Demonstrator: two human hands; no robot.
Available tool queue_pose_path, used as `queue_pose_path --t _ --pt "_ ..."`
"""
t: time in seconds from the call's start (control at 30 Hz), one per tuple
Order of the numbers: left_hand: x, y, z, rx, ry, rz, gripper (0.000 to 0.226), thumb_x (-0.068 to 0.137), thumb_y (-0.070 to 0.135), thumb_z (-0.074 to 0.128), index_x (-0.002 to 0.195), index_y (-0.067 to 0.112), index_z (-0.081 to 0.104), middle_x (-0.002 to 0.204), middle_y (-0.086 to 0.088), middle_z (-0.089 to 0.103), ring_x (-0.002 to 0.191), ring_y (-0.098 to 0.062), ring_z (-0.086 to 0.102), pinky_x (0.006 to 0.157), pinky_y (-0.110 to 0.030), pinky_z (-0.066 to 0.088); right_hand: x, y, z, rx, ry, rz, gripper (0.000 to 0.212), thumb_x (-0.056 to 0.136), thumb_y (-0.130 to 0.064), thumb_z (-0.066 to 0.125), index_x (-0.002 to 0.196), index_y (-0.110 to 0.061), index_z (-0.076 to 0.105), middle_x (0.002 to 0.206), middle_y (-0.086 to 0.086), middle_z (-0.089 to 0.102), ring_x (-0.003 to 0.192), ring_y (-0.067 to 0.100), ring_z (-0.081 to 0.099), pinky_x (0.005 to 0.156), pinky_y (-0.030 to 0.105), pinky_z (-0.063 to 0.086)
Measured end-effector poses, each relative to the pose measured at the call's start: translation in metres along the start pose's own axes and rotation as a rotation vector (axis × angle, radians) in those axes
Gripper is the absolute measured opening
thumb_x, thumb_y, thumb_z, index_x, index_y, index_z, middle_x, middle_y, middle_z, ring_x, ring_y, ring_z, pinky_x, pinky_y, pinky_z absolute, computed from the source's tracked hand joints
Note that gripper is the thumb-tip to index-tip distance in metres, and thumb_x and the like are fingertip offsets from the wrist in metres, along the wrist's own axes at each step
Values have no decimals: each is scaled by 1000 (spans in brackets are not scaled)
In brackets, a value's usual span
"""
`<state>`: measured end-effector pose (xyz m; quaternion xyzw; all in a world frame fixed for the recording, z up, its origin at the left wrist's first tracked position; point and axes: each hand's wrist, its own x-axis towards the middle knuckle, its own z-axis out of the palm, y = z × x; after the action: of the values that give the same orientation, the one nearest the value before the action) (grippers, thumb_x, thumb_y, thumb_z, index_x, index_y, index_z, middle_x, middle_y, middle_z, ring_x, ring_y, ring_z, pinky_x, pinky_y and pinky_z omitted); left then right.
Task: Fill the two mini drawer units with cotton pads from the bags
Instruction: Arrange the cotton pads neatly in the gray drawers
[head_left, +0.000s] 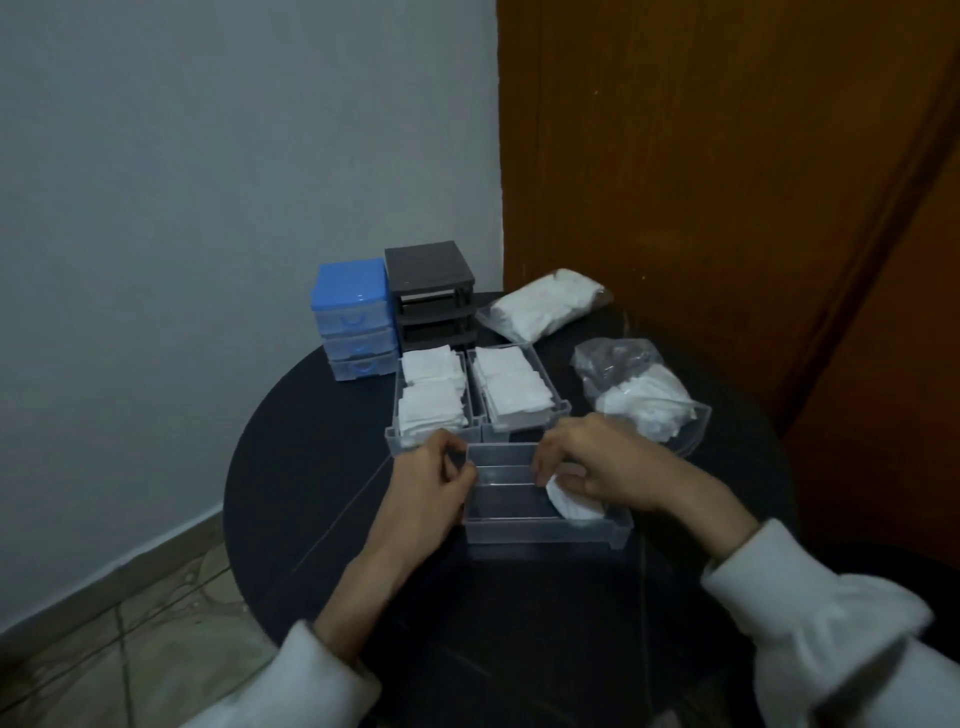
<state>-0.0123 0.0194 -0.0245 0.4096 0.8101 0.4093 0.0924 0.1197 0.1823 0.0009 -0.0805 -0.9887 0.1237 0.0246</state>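
Note:
A clear plastic drawer (545, 530) lies in front of me on the round black table (311, 493). My left hand (434, 480) grips its left wall. My right hand (597, 465) holds a stack of white cotton pads (574, 504) inside the drawer's right end. Behind it, two more clear drawers (431, 397) (511, 387) lie side by side, packed with pads. The blue drawer unit (353, 319) and the dark grey unit (428, 293) stand at the back; the grey one has no drawers in it. Two clear bags of pads (545, 304) (644, 395) lie to the right.
A grey wall rises behind the table and a brown wooden door (727, 182) stands at the right. Tiled floor (130, 639) shows at the lower left. My white sleeves (831, 623) cover both forearms.

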Motion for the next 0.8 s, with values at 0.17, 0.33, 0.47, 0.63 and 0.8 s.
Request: queue_pose_path --t 0.17,0.33,0.47,0.63,0.8 --pt "2 10 -4 116 71 52 12 87 21 61 97 16 56 63 0 61 60 -7 58 62 -28 49 -16 5 -4 147 136 48 18 87 -16 61 98 -29 68 101 -18 62 94 -3 55 82 18 47" --pt "15 36 -1 149 133 204 13 87 16 58 100 15 58 77 2 58 69 -9 55 64 -27 47 -46 29 -5 239 436 304 20 86 -14 61 88 -33 61 90 -17 59 84 -3 55 75 21 49" --pt "41 67 22 108 -32 369 16 88 13 56 103 15 61 91 2 59 76 -6 55 67 -17 45 -64 45 6 215 534 458 18 85 -12 62 90 -29 59 92 -11 58 81 -1 55 73 22 50" --pt "68 97 68 257 -272 535 42 90 22 58 129 14 47 130 -4 49 114 -19 51 93 -34 44 -69 50 16 257 568 475 19 84 -11 64 91 -29 60 90 -11 59 80 -1 56 72 18 47" --pt "74 96 98 284 -323 546 46 86 9 57 131 12 47 135 -5 47 117 -22 51 97 -35 44 -61 48 28 319 640 509 22 82 -15 67 102 -23 62 92 -9 60 83 1 57 78 24 52"
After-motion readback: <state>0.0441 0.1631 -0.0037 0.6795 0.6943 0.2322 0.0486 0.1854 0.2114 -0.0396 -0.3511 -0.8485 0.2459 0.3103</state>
